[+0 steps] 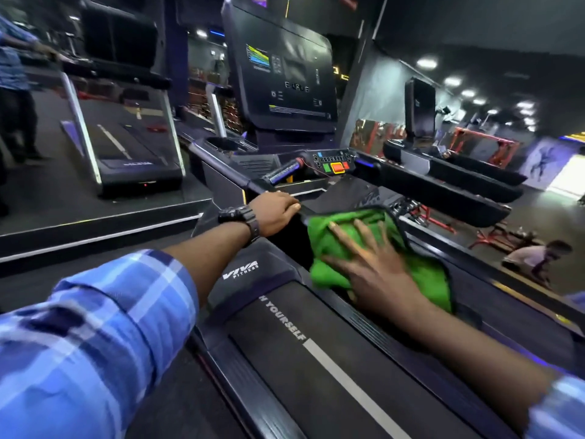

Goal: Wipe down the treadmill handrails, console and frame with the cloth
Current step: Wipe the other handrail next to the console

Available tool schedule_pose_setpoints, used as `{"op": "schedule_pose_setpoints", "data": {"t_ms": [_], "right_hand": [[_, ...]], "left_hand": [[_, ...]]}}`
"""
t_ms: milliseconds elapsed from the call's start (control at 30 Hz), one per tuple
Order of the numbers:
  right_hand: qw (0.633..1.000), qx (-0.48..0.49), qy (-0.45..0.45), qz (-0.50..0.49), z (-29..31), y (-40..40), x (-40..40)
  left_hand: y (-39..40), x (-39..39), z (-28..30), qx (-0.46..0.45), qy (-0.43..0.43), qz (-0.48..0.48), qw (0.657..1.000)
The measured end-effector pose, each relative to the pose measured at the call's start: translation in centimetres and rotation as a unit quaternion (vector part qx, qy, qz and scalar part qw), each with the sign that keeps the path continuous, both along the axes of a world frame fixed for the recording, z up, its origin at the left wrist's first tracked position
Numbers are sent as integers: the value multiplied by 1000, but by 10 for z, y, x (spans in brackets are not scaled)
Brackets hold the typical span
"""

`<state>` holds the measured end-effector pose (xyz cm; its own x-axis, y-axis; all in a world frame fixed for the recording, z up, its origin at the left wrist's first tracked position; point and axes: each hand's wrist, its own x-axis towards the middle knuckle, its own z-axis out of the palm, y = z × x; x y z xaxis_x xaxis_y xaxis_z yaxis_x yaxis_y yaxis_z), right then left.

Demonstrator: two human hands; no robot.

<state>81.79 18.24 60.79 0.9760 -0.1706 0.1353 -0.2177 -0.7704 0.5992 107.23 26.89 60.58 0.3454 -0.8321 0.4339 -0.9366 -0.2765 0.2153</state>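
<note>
while my left hand [277, 212] curls over the left handrail [221, 167], likely for balance, my right hand [372, 263] presses the green cloth [335, 236] with fingers spread flat on the treadmill's right frame rail [474, 248], below the console [335, 161]; spread suits broad wiping.

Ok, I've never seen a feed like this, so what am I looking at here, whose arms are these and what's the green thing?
This is one wide-angle camera worn on a person's head, looking forward and down, so the two arms are that person's own. They are leaning over a treadmill in a gym. The right hand presses flat, fingers spread, on a green cloth against the treadmill's frame. The left hand, with a wristwatch, grips the left handrail. Ahead stands the console with coloured buttons below it.
</note>
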Motion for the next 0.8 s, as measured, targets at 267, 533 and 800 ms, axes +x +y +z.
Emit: {"op": "schedule_pose_setpoints", "data": {"t_ms": [267, 533, 800], "right_hand": [[990, -80, 58, 104, -35, 8, 44], [1000, -3, 19, 21, 9, 12, 82], [979, -31, 140, 143, -30, 14, 107]], "left_hand": [[0, 23, 8, -18, 18, 38, 999], [5, 49, 13, -2, 68, 73, 995], [8, 59, 13, 3, 58, 80, 995]]}}
